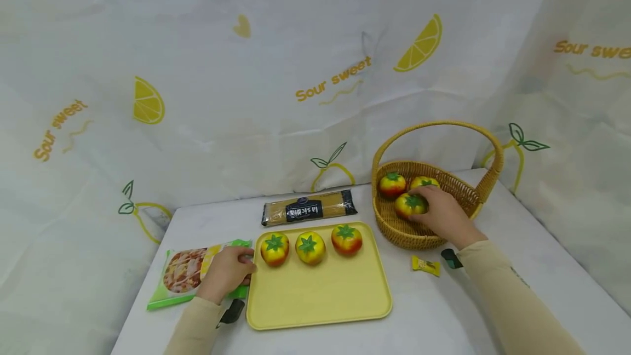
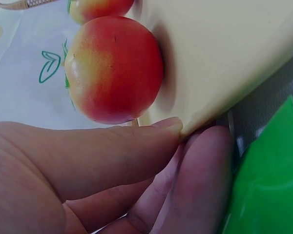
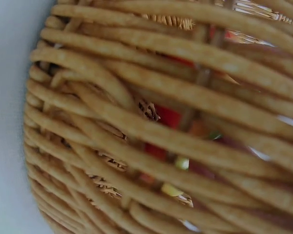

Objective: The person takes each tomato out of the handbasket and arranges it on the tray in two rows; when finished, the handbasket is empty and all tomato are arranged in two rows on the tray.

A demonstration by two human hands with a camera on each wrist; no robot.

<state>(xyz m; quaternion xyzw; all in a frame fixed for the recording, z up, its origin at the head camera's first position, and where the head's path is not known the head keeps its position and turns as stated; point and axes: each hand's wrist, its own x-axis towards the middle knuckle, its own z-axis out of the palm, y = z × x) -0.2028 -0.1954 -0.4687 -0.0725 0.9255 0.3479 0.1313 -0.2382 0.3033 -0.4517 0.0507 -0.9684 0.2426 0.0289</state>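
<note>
My left hand point(image 1: 228, 272) pinches the left rim of a yellow tray point(image 1: 320, 300). Seen from the left wrist, the thumb lies over the tray's rim point(image 2: 224, 109) with a finger beneath. Three red-and-yellow tomatoes with green star-shaped tops stand in a row on the tray: left point(image 1: 275, 249), middle point(image 1: 310, 248) and right point(image 1: 346, 240). Inside a wicker basket point(image 1: 414, 241), my right hand point(image 1: 446, 215) grips a tomato point(image 1: 408, 205) between thumb and fingers. Two more tomatoes point(image 1: 392, 185) point(image 1: 425, 182) lie behind it. The right wrist view is mostly filled by basket weave point(image 3: 161, 131), which hides that hand.
A pack of spaghetti point(image 1: 309, 208) lies behind the tray. Left of it, a green-edged food package point(image 1: 184, 273) sits partly under my left hand. One small yellow wrapped sweet point(image 1: 426, 266) is in front of the basket, whose tall handle point(image 1: 439, 123) arches above. A printed cloth backs the table.
</note>
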